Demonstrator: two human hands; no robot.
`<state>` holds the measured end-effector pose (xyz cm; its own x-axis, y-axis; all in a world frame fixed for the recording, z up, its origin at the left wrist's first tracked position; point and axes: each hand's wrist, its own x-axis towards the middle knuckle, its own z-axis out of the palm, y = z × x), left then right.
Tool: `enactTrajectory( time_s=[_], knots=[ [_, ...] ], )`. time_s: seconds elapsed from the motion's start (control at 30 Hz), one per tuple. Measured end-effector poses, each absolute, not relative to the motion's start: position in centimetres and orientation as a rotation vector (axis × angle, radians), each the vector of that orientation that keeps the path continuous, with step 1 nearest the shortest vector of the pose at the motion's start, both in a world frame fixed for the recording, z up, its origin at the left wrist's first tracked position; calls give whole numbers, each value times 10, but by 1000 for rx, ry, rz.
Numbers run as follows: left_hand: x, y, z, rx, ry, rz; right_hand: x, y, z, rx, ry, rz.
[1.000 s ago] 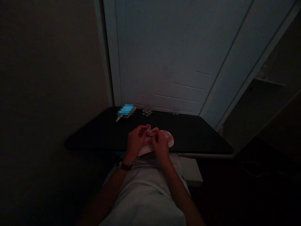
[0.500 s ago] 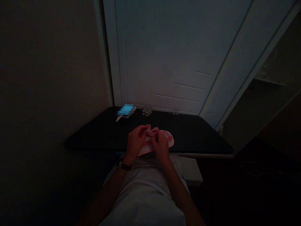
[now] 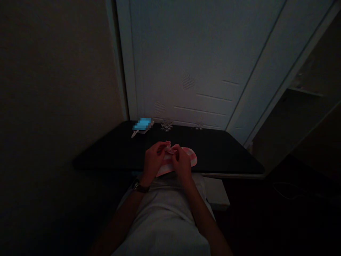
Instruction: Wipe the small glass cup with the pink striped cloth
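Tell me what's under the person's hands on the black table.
A pink-and-white striped piece lies on the black table beneath the left hand and right hand. Both pinch a small pink piece above it. The hands cover its near part.

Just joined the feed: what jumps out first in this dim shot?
Both hands, the left hand and right hand, meet over a small pink folded piece at the near edge of the black table, above a pink-and-white cloth. At the table's far side lies a blurred bright blue patch.
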<state>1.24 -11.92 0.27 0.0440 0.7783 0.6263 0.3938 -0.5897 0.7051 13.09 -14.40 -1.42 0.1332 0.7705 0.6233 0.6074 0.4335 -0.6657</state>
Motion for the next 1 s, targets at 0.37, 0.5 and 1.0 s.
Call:
enactTrajectory(
  time_s=[0.37,0.5,1.0],
  knots=[
    [12,-118,0,1987,1177,1560,131,-144,-15,-1257,-1565,177],
    [12,-118,1,1981,1158,1560,131,-145,-14,-1268,-1557,178],
    [12,-118,1,1999,1130,1564,131,-145,-13,-1266,-1558,166]
  ],
)
